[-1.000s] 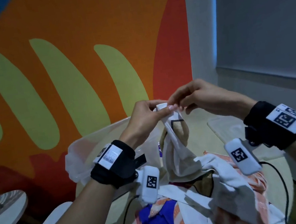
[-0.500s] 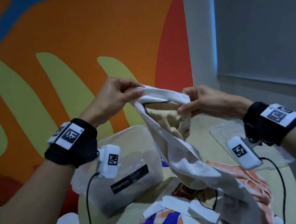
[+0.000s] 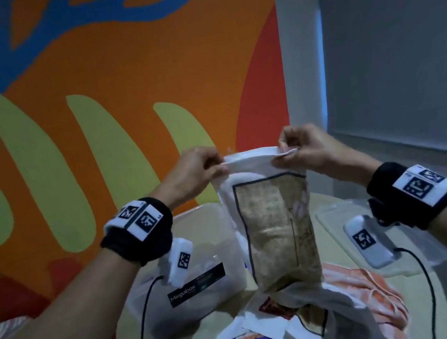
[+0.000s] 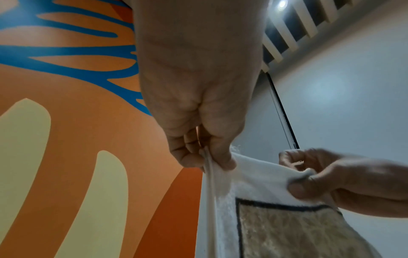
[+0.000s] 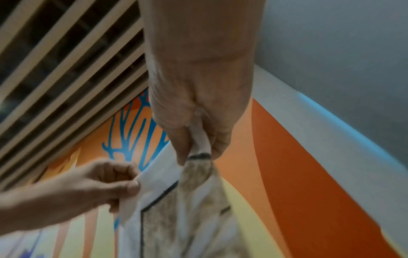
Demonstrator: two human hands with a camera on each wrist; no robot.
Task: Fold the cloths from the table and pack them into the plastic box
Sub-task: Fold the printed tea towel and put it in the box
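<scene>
While the pile of cloths (image 3: 307,328) lies nearest, at 6 o'clock on the round table (image 3: 425,287), a white towel with a beige panel (image 3: 277,228) hangs upright above it, and its lower end touches the pile. The left hand (image 3: 199,170) pinches the top left corner between thumb and curled fingers (image 4: 187,155), at 11 o'clock of the towel. The right hand (image 3: 306,148) pinches the top right corner in the same way, at 1 o'clock. Behind the towel, at 9 o'clock, stands the clear plastic box (image 3: 196,289) with a "Megabox" label; what is inside it I cannot tell. At 3 o'clock a clear lid (image 3: 337,219) lies flat on the table.
</scene>
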